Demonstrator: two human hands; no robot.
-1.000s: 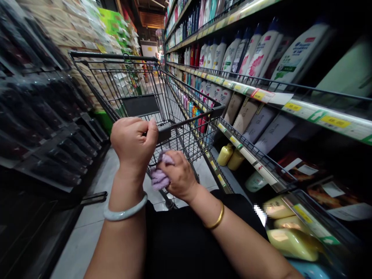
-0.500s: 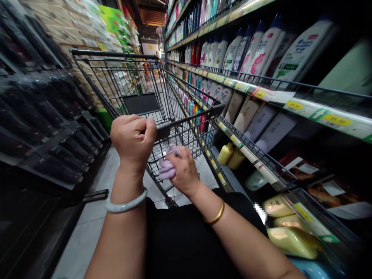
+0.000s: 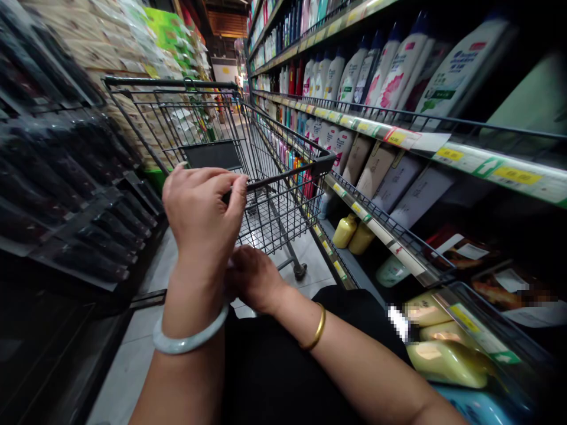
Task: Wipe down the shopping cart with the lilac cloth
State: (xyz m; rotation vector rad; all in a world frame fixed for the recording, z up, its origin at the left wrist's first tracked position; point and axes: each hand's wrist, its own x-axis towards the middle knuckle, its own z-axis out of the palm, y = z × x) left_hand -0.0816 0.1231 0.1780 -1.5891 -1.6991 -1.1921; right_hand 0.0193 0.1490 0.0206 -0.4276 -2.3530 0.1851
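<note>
My left hand (image 3: 201, 209), with a pale bangle (image 3: 190, 337) on its wrist, is raised at the near end of the shopping cart (image 3: 283, 177). Its fingers are loosely bent and a gap shows between thumb and forefinger. Whether it touches the cart's rim I cannot tell. Lower down, my right hand (image 3: 257, 277), wearing a gold bangle (image 3: 316, 327), is closed and reaches behind my left wrist. Its fingers are partly hidden there. The lilac cloth seen in it earlier is hidden now, apart from perhaps a dim trace.
Shampoo bottles (image 3: 394, 71) line the shelf (image 3: 363, 124) on my right, with yellow bottles (image 3: 447, 363) lower down. Dark packaged goods (image 3: 71, 189) hang on the left. Beyond them stand stacked packs (image 3: 97, 41). Grey floor tiles (image 3: 133, 354) show beside me.
My left hand has gone from a fist to loosely bent fingers. My right hand has moved left and down, behind the left wrist, taking the lilac cloth out of sight.
</note>
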